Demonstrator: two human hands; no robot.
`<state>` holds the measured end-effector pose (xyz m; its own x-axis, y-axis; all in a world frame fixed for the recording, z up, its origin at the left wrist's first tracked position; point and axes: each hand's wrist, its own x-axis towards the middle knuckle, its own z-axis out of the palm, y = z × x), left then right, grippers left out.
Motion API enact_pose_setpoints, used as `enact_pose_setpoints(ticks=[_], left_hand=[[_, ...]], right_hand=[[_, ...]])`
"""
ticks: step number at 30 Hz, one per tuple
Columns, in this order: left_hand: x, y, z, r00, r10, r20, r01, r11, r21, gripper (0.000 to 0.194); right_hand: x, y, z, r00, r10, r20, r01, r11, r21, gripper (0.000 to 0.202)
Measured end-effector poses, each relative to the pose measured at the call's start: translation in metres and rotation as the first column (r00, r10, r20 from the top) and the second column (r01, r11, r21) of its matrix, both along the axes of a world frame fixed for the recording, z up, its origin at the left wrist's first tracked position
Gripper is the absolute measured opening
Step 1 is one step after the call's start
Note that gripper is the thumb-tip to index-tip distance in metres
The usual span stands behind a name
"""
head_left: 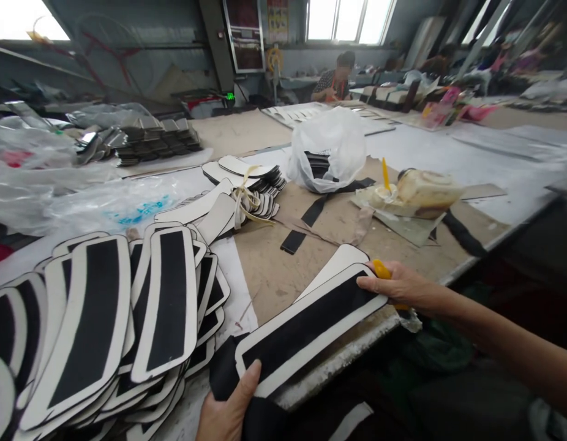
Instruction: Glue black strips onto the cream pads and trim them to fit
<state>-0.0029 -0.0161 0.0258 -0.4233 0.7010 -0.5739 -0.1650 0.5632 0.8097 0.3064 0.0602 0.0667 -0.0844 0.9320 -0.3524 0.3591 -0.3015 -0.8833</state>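
Note:
A long curved panel [311, 321], black in the middle with a white border, slants across the table's front edge. My left hand [231, 401] is closed on its near end, thumb on top and the other fingers hidden below. The far end is pinched in my right hand [398, 285], which also has a yellow-handled tool [381, 269] tucked in it; the tool's working end is unclear. Behind the held panel, a plain white panel [332, 269] lies on the brown board. Dark material [226, 367] shows beside my left hand.
Piled panels [173, 300] cover the left side. Tied panels [244, 199] lie beyond, near a plastic bag [329, 150] holding black pieces. A stained plastic container [425, 190] and yellow stick [385, 173] stand right. Another person [334, 79] sits at the back.

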Motion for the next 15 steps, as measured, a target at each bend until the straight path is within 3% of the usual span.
enact_pose_setpoints(ticks=[4, 8, 15], left_hand=[[0.007, 0.001, 0.006, 0.990, -0.012, 0.140, 0.019, 0.999, -0.051, 0.037], [0.015, -0.001, 0.014, 0.950, -0.046, 0.308, 0.036, 0.999, 0.037, 0.055], [0.017, -0.007, 0.019, 0.932, -0.046, 0.358, 0.011, 0.995, 0.099, 0.056]], right_hand=[[0.001, 0.006, 0.002, 0.990, 0.058, 0.125, -0.065, 0.996, 0.054, 0.033], [0.003, 0.009, 0.000, 0.971, 0.057, 0.232, -0.079, 0.993, 0.086, 0.036], [0.008, 0.010, -0.003, 0.959, 0.090, 0.267, -0.103, 0.994, 0.036, 0.034]])
